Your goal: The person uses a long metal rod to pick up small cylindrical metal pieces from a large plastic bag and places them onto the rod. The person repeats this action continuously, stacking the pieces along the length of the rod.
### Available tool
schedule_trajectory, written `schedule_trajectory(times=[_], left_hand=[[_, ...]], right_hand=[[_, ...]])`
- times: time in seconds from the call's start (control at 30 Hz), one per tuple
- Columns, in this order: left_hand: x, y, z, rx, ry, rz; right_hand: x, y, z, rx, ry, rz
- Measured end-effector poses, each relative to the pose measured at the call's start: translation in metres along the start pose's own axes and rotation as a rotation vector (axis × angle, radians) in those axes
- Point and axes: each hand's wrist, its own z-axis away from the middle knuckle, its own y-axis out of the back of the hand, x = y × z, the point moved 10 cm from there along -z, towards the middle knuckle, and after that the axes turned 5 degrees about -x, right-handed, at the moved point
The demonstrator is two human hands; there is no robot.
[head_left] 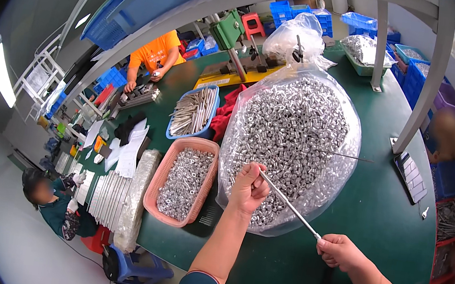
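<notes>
A slim silvery metal rod [290, 205] slants between my two hands, above the near right side of a clear plastic bag. My left hand [250, 187] is closed at its upper end, and the fingers hide whether a small piece is pinched there too. At the lower end, my right hand [340, 252] grips the rod over the green tabletop. The wide-open bag [356, 122] is full of small shiny metal sleeves [294, 122]. A thin dark rod [347, 156] extends across the bag's right side.
Left of the bag stand a pink basket [152, 189] of small metal parts and a blue basket [211, 118] of metal rods. A phone [410, 178] lies right, beside a grey shelf post [426, 83]. Two people [155, 56] work at the left.
</notes>
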Motion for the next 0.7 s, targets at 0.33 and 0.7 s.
schedule_trajectory(times=[0.33,0.7], left_hand=[[0.000,0.001,0.001,0.064,-0.068,-0.020],[0.005,0.018,-0.001,0.095,0.038,0.286]], right_hand=[[-0.008,0.008,0.004,0.150,0.033,0.185],[-0.019,0.017,0.010,0.253,0.092,0.284]])
